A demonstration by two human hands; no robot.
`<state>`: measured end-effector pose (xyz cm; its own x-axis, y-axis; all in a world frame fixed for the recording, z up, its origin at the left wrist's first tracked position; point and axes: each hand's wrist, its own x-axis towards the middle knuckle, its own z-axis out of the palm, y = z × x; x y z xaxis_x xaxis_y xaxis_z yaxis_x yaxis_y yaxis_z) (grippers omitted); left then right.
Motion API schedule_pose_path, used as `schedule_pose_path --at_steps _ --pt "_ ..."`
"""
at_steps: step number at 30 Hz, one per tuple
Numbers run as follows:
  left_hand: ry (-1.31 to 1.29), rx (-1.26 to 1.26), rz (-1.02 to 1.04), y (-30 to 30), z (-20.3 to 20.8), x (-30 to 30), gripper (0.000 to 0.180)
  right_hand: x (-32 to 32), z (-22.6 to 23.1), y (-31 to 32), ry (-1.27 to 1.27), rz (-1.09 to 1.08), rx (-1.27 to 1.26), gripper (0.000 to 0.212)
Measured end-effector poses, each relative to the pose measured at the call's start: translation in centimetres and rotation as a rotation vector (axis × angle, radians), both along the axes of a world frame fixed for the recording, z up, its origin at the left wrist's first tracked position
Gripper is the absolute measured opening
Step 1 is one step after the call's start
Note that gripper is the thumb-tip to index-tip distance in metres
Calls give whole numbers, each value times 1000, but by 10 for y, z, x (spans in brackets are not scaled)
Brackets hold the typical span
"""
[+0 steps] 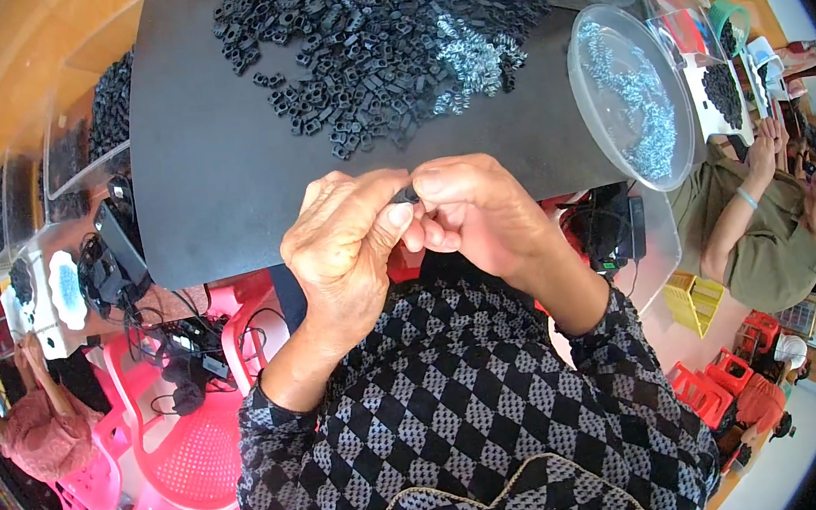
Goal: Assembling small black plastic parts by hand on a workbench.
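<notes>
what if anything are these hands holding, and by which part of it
A small black piece, pinched where the left hand and the right hand meet; it is mostly covered, so which part they grip cannot be told.

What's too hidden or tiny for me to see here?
In the head view:
Black piece: mostly covered by the grip of the left hand and right hand.
Black pile: far end cut off by the top edge.
Silvery bits in the clear tub: too small to tell apart.
</notes>
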<state>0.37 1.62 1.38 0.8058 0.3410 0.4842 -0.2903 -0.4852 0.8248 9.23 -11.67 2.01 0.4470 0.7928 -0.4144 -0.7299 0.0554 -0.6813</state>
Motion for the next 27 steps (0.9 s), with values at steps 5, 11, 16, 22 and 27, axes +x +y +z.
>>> schedule_pose_path --at_steps 5,11,16,22,27 --pt "-61 -64 44 -10 -6 1 14 -8 1 2 -21 -77 -38 20" --pt "-5 -146 11 -14 -2 -3 14 -16 6 3 10 -169 -19 17" --pt "46 41 16 -4 3 3 18 1 17 -8 -133 -108 -118 19" --pt "121 266 277 65 7 1 18 89 74 -46 -1030 -451 -433 25" --pt "214 304 369 104 0 13 21 186 106 -62 -1694 -718 -821 44"
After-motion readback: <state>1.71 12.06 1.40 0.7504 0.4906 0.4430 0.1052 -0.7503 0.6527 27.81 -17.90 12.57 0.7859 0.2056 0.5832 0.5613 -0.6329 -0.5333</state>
